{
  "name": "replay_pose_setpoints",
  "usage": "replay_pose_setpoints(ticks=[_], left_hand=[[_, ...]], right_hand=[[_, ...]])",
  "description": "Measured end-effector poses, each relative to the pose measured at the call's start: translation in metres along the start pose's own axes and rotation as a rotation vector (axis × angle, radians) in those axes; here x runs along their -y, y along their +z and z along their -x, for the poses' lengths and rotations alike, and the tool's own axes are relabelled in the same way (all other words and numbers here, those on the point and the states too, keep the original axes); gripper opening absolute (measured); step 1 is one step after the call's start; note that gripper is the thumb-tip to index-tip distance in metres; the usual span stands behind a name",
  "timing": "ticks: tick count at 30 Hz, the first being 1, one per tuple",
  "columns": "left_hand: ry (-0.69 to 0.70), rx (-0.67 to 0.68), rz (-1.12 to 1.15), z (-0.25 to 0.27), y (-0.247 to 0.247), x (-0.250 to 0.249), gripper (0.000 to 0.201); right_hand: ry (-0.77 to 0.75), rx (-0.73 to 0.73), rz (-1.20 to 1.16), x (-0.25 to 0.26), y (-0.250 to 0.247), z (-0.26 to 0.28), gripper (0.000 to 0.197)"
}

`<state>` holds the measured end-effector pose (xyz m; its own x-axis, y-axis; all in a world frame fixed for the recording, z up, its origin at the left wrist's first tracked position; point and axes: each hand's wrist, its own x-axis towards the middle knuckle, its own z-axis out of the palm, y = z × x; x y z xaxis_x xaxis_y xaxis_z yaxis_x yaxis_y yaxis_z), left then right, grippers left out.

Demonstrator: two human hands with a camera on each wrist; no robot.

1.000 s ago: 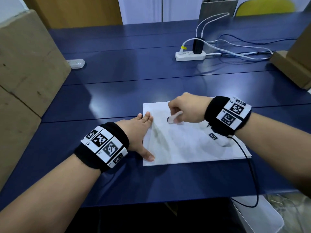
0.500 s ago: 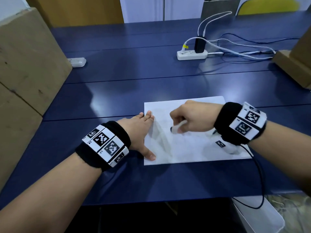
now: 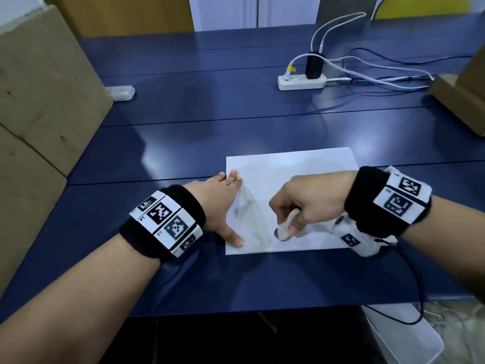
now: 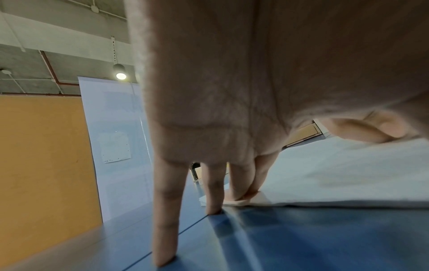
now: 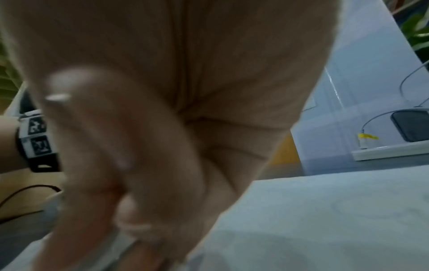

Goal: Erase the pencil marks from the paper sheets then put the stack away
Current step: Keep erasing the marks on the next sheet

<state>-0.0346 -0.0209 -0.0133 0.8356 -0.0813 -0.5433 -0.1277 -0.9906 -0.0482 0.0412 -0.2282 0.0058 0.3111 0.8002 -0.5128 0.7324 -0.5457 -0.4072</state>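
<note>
The paper sheets [image 3: 294, 179] lie on the table [image 3: 210, 127] near its front edge, a little right of the middle. The left hand [image 3: 220, 203] rests flat on the sheets' left edge, fingers partly on the table. The right hand [image 3: 309, 203] is over the sheets' front right part, the eraser [image 3: 284, 228] in it touching the paper. A power strip [image 3: 301, 82] sits well behind the sheets, cables [image 3: 380, 80] trailing toward the right edge. Cardboard boxes [image 3: 39, 101] stand along the left edge, another box [image 3: 462, 101] at the right edge. A small case [image 3: 120, 92] lies just beside the left boxes.
</note>
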Motion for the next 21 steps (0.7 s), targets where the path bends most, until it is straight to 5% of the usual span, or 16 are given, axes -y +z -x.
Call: replay_pose_setpoints(ticks=[6,8,12,18,21], left_hand=[[0.031,-0.042,0.056,-0.001,0.001,0.001,0.131],[0.036,-0.04,0.048,0.001,0.0,0.0,0.127],[0.029,-0.023,0.046,-0.001,-0.001,0.0,0.129],[0.041,-0.1,-0.063,0.004,-0.005,-0.007,0.123],[0.08,-0.133,-0.056,0.007,-0.006,-0.006,0.121]], right_hand=[[0.177,-0.359,0.033,-0.015,-0.019,-0.013,0.022],[0.131,-0.319,0.043,-0.013,-0.017,-0.011,0.022],[0.018,0.0,0.064,0.005,-0.003,-0.001,0.02],[0.185,-0.331,0.086,-0.01,-0.021,-0.016,0.019],[0.078,-0.241,0.104,-0.005,-0.017,-0.01,0.018]])
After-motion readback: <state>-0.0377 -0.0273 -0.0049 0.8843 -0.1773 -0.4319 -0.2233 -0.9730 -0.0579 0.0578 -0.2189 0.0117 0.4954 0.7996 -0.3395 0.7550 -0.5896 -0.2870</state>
